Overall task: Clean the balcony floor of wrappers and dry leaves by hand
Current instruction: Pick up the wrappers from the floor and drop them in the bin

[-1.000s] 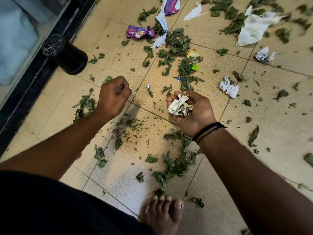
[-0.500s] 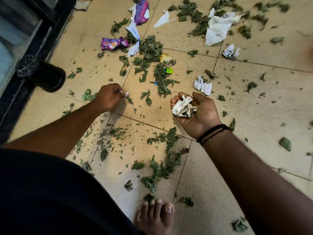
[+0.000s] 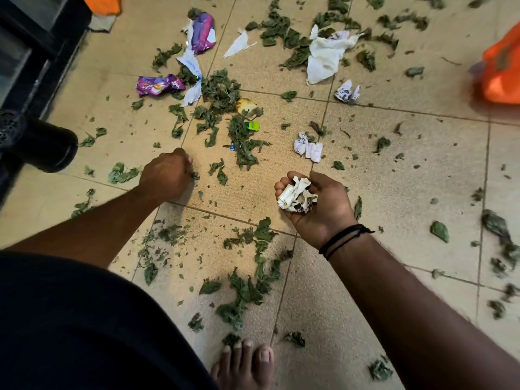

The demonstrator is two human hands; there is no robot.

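**Left fist drops to the tile while the right hand keeps its paper wad**

The left hand (image 3: pixel 166 175) has sunk further toward the floor since the earlier frames and now sits knuckles-up on the beige tile (image 3: pixel 394 175), just beside a grout line. Its fingers are curled tight under the palm; whether they pinch a scrap cannot be told, since they are hidden beneath the hand. The view has also swung right, bringing an orange bag (image 3: pixel 501 71) into the upper right edge.

The right hand (image 3: pixel 315 204) stays palm-up above the floor, fingers cupped around a crumpled wad of white printed paper (image 3: pixel 295 195), much as before. The wad's long axis runs roughly from the fingertips back toward the heel of the palm. A black cord bracelet (image 3: pixel 342 239) circles that wrist.

Ahead of the hands the litter lies untouched: a purple wrapper (image 3: pixel 159 84) with its long axis running left to right, a second torn purple wrapper (image 3: pixel 203 32) standing lengthwise away from the person, a large white paper (image 3: pixel 323 59), two small crumpled paper balls (image 3: pixel 308 147) and (image 3: pixel 347 92), and a small green wrapper (image 3: pixel 251 125). Dry green leaves (image 3: pixel 222 91) are scattered over most tiles, thickest in the middle. A black cylinder (image 3: pixel 39 144) lies on its side at left, and a bare foot (image 3: pixel 244 367) shows at the bottom.
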